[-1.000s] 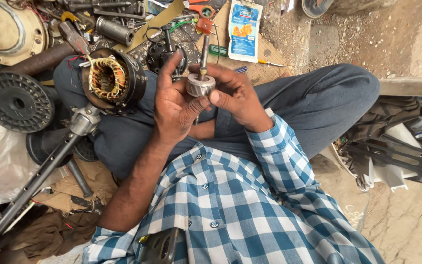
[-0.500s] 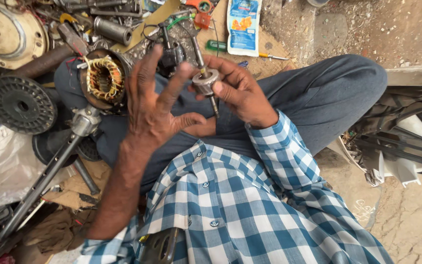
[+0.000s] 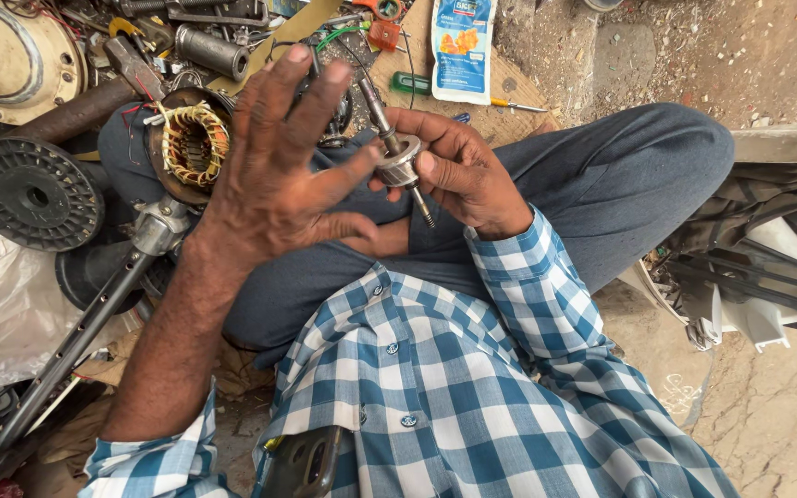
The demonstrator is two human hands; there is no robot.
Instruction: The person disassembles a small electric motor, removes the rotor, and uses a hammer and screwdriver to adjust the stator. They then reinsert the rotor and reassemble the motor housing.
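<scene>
Dusty concrete floor (image 3: 777, 74), metal scrap crowding its left edge, open room on the right.
Right hand (image 3: 458, 171) grip clamped on grey steel rotor with thin shaft (image 3: 397, 159) above the lap; left hand (image 3: 274, 175) spread apart, fingertip touching it.

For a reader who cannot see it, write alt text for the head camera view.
The right hand grips a metal rotor on its shaft; the left hand is spread open beside it. A copper-wound stator lies among scattered parts.
</scene>
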